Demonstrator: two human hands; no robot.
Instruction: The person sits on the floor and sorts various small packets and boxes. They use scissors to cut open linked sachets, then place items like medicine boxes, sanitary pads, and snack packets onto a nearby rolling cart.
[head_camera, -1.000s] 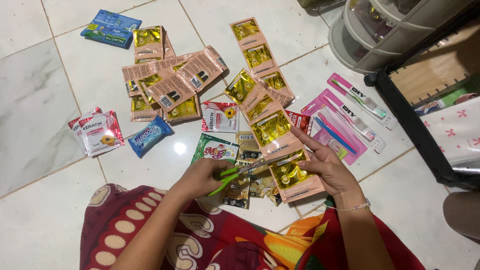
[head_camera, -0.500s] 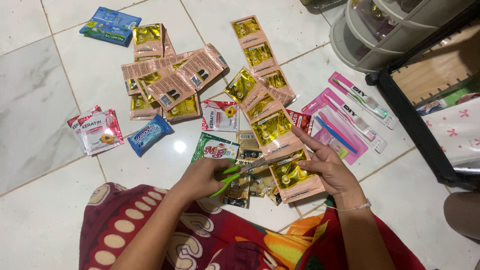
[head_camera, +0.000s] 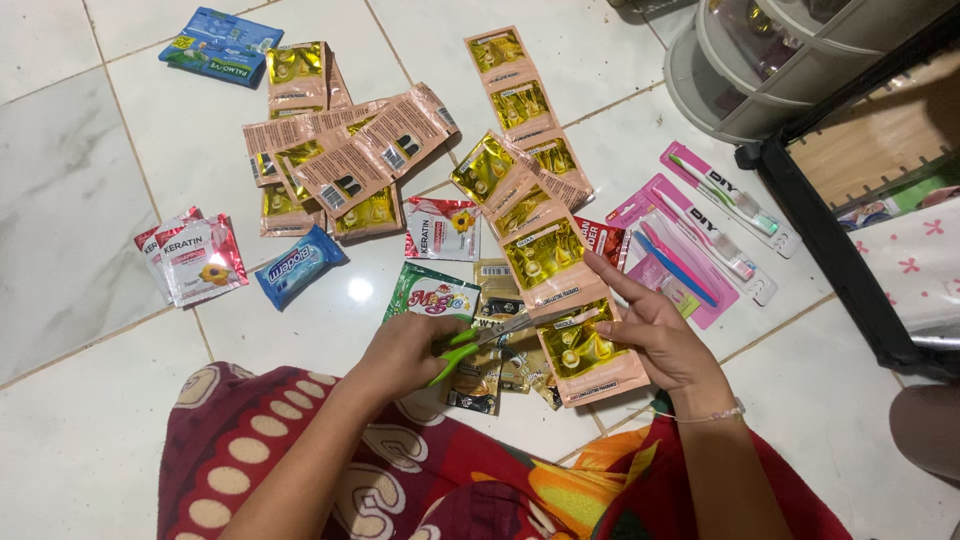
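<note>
My left hand (head_camera: 400, 352) grips green-handled scissors (head_camera: 480, 340), whose blades reach across a strip of gold-and-pink sachets (head_camera: 545, 255). My right hand (head_camera: 655, 335) holds the strip's lowest sachet (head_camera: 585, 352) at its right edge, with the forefinger stretched out. The strip runs up and to the left across the white tiled floor (head_camera: 90, 420). Under the scissors lie a green packet (head_camera: 430, 295) and several dark sachets (head_camera: 495, 375).
Loose gold-and-pink sachets (head_camera: 340, 160) are heaped at upper left, with a blue packet (head_camera: 222, 45), red-and-white sachets (head_camera: 190, 258) and a blue pack (head_camera: 298, 265). Carded toothbrushes (head_camera: 700, 235) lie to the right. A grey tiered rack (head_camera: 760, 60) and a black frame (head_camera: 830, 250) stand at upper right.
The scissor blades have closed further on the strip, just above the lowest sachet. Both hands have stayed nearly in place.
</note>
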